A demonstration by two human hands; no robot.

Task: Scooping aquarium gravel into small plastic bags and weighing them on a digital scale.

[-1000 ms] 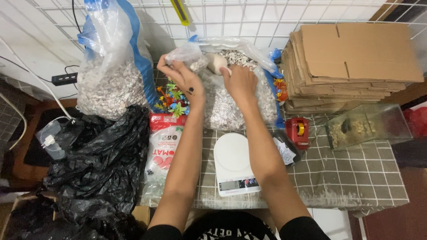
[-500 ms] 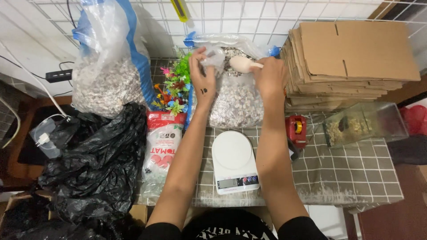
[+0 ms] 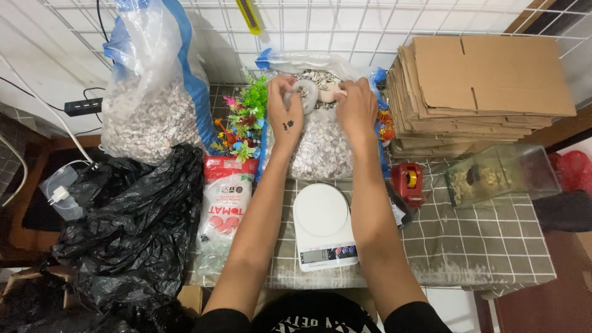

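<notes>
**Two hands at the top of a bag of pebbles**

I see two bags of small grey pebbles. Both are clear, crinkly plastic with blue edges. My left hand and right hand are up at the open top of the middle bag, by the wall. The left fingers curl around a round white cup. The right fingers are bent at the bag's rim; what they grip, I cannot tell. The other bag stands well to the left. One round white scale sits between my arms. One stack of flat brown cardboard sits on the right.
</notes>
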